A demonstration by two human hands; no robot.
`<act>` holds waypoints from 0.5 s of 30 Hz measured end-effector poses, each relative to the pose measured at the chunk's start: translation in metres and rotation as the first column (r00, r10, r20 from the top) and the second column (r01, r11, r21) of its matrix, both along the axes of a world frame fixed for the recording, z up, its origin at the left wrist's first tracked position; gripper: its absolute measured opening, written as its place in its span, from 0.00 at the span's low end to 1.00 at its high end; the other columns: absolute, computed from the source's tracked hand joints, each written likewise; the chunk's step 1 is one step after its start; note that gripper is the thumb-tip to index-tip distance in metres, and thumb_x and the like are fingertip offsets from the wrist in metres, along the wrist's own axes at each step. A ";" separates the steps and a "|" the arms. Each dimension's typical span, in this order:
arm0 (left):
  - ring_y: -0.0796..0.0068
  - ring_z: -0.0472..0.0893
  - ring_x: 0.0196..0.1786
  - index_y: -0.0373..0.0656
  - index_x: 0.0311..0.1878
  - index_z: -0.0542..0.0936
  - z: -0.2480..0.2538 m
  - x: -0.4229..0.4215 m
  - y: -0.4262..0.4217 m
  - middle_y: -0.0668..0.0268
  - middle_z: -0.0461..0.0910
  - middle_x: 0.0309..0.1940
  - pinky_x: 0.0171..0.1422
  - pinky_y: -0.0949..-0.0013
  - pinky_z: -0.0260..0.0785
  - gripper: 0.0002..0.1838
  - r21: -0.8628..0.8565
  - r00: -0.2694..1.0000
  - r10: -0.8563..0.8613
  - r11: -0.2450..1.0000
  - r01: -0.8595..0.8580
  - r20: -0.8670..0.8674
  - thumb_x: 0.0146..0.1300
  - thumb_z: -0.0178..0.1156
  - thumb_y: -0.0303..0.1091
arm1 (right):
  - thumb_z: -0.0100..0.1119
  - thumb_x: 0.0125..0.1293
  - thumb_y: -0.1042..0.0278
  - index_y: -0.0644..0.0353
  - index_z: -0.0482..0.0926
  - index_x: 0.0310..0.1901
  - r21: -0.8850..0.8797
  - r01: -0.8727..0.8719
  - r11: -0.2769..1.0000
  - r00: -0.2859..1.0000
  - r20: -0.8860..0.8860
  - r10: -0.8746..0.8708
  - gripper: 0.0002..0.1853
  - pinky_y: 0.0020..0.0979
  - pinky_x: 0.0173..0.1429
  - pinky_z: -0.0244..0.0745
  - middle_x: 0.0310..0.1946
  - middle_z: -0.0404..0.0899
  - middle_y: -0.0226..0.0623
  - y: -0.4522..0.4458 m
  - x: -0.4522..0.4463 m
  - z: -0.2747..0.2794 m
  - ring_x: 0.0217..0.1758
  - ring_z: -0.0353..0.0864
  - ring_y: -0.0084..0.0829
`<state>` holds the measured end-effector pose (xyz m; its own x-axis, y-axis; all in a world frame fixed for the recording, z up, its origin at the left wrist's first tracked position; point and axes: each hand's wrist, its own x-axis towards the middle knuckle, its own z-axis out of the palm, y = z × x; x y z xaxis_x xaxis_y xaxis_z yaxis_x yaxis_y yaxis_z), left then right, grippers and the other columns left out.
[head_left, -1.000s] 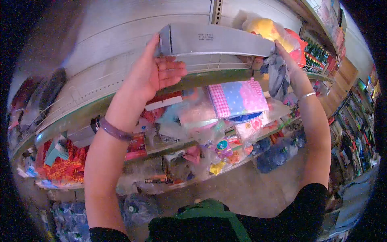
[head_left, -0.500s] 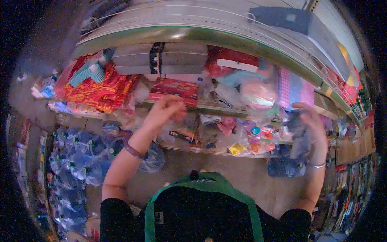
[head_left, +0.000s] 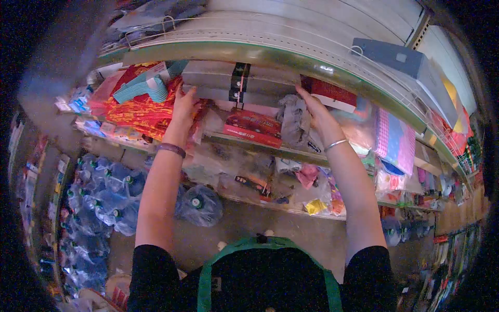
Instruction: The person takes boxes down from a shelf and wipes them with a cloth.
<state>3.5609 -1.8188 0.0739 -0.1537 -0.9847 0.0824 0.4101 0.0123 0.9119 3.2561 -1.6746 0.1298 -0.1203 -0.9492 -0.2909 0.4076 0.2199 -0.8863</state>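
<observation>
Two long grey boxes (head_left: 208, 83) lie stacked on the shelf, with a black patterned band (head_left: 239, 82) round them. My left hand (head_left: 183, 108) is at their left end, fingers apart, beside orange-red patterned fabric (head_left: 140, 117). At the right end is my right hand (head_left: 316, 112), with a crumpled grey cloth (head_left: 295, 120) hanging from it. The cloth hides part of the hand's fingers. Below the grey boxes sits a red box (head_left: 253, 127), close to the cloth. I cannot tell how firmly either hand touches the grey boxes.
A teal striped bundle (head_left: 148, 89) tops the patterned fabric. Above runs a shelf edge (head_left: 208, 51) with a wire rail. Pink and blue checked fabric (head_left: 395, 140) lies to the right. Large plastic-wrapped water bottles (head_left: 117, 190) stand at lower left; another bottle (head_left: 200, 205) is on the floor.
My right hand has moved left and up with the grey cloth, to the right end of the grey boxes. My left hand has risen from before the red box to their left end.
</observation>
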 end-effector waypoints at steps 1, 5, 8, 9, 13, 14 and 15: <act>0.71 0.71 0.39 0.46 0.63 0.52 -0.001 0.003 -0.008 0.63 0.67 0.48 0.34 0.70 0.67 0.35 -0.015 0.999 -0.045 0.999 0.045 -0.005 0.53 0.56 0.32 | 0.53 0.57 0.49 0.62 0.68 0.50 -0.031 0.001 1.000 1.000 -0.004 -0.001 0.26 0.34 0.45 0.74 0.42 0.75 0.41 -0.004 0.003 0.001 0.41 0.77 0.32; 0.75 0.71 0.33 0.44 0.61 0.54 -0.005 -0.002 -0.035 0.63 0.70 0.43 0.28 0.73 0.64 0.33 -0.031 0.992 0.021 0.999 -0.017 0.123 0.53 0.56 0.31 | 0.49 0.59 0.47 0.60 0.67 0.51 0.018 0.028 0.999 0.996 0.079 -0.029 0.26 0.36 0.46 0.74 0.43 0.75 0.42 -0.018 0.011 0.017 0.43 0.76 0.33; 0.77 0.70 0.31 0.42 0.59 0.56 -0.016 -0.001 -0.052 0.64 0.71 0.38 0.27 0.73 0.63 0.31 -0.053 0.992 0.019 0.999 -0.012 0.121 0.52 0.55 0.30 | 0.47 0.60 0.48 0.59 0.66 0.52 0.080 0.186 0.979 0.952 -0.261 -0.159 0.26 0.38 0.46 0.74 0.45 0.74 0.41 -0.020 0.017 0.021 0.44 0.75 0.34; 0.78 0.70 0.30 0.42 0.58 0.58 -0.009 -0.003 -0.044 0.65 0.72 0.37 0.27 0.74 0.62 0.30 -0.025 0.995 0.048 0.999 -0.047 0.082 0.51 0.56 0.30 | 0.47 0.60 0.48 0.59 0.66 0.52 0.064 0.185 0.981 0.943 -0.292 -0.159 0.25 0.39 0.46 0.73 0.45 0.74 0.41 -0.025 0.010 0.011 0.45 0.75 0.35; 0.77 0.69 0.31 0.42 0.53 0.62 -0.010 0.001 -0.043 0.65 0.71 0.36 0.31 0.74 0.62 0.26 0.063 0.998 0.038 0.997 -0.035 -0.044 0.49 0.56 0.31 | 0.45 0.61 0.51 0.56 0.68 0.51 -0.083 0.040 0.996 0.998 -0.046 -0.044 0.21 0.40 0.47 0.73 0.45 0.74 0.41 -0.062 -0.048 -0.045 0.45 0.75 0.36; 0.76 0.69 0.33 0.42 0.51 0.64 -0.011 0.001 -0.044 0.65 0.71 0.36 0.33 0.73 0.62 0.24 0.071 0.999 0.004 0.997 -0.001 -0.032 0.49 0.56 0.32 | 0.46 0.61 0.53 0.56 0.69 0.51 -0.089 0.044 0.995 0.999 -0.013 -0.046 0.20 0.39 0.47 0.73 0.44 0.74 0.42 -0.064 -0.050 -0.045 0.44 0.75 0.37; 0.75 0.68 0.35 0.42 0.50 0.65 -0.014 0.001 -0.043 0.65 0.71 0.36 0.34 0.72 0.62 0.22 0.084 0.999 -0.029 0.996 0.031 -0.021 0.49 0.56 0.33 | 0.46 0.61 0.54 0.56 0.70 0.48 -0.062 0.087 0.994 0.995 0.050 -0.084 0.19 0.38 0.46 0.73 0.42 0.75 0.41 -0.066 -0.050 -0.045 0.42 0.76 0.37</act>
